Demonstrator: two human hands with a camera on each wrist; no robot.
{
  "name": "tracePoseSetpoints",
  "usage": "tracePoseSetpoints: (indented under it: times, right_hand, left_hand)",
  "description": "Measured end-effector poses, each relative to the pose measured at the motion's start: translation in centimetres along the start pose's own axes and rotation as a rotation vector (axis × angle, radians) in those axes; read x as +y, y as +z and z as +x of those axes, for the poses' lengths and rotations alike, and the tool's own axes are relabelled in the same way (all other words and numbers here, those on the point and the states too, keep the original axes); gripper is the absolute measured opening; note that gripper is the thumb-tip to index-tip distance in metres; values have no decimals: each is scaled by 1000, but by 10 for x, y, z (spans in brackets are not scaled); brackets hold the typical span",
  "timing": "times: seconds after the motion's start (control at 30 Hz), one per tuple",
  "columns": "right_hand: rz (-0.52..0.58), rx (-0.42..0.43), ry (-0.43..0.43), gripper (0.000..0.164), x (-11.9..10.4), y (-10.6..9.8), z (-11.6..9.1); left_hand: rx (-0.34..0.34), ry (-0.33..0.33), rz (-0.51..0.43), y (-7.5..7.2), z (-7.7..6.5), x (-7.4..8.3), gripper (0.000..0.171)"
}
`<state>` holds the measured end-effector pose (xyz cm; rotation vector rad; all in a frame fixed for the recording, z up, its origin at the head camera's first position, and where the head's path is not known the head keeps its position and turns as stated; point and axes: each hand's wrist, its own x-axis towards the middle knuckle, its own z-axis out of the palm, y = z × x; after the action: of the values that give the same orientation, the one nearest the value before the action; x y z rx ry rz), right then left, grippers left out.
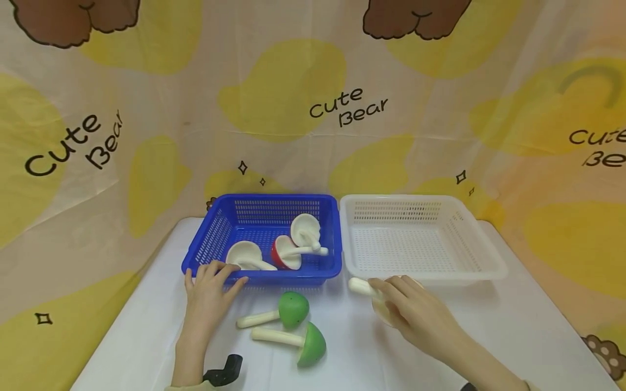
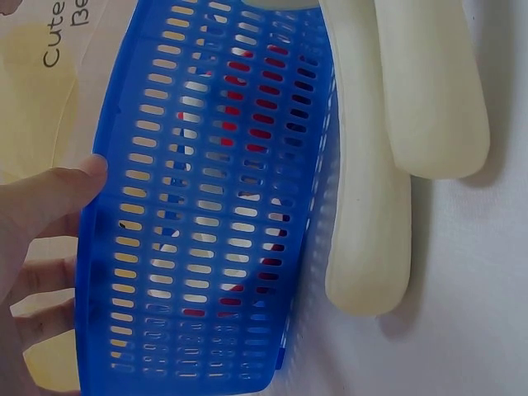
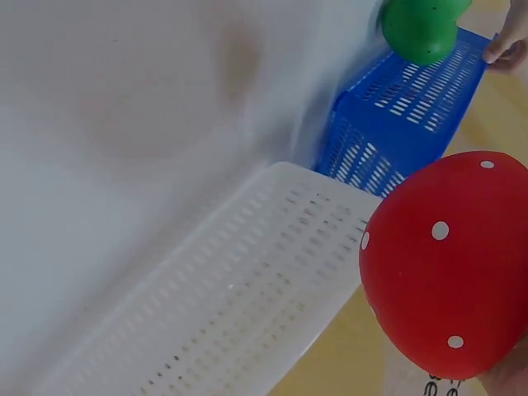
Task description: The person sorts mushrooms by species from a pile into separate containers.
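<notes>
My left hand [image 1: 209,296] grips the front rim of the blue basket [image 1: 288,277], with the thumb on the outside and fingers over the rim. Inside that basket lie a red-capped toy mushroom [image 1: 281,255] and two more mushrooms showing pale undersides, one at the left [image 1: 244,252] and one at the back [image 1: 304,225]. My right hand [image 1: 415,312] holds a toy mushroom [image 1: 361,286], its pale stem sticking out to the left, in front of the white basket [image 1: 425,276]. In the right wrist view its cap [image 3: 450,264] is red with white dots.
Two green-capped toy mushrooms [image 1: 293,309] [image 1: 313,345] lie on the white tabletop [image 1: 352,358] in front of the blue basket, stems pointing left. The baskets stand side by side at the back. Behind them hangs a printed cloth [image 1: 283,92].
</notes>
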<state>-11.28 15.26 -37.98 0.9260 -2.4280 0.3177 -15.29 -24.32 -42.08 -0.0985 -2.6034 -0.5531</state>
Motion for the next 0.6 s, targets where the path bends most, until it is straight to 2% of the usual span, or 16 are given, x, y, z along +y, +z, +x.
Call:
tracePoseSetpoints:
  times: [0.13,0.6]
  right_hand:
    - [-3,-15,-7,56,-4,-1,15]
    - [51,40,-26,51,-8,9,72]
  left_hand:
    - [6,4,0,1,0,0,28]
    - [-1,-2,-9,1,0,0,29]
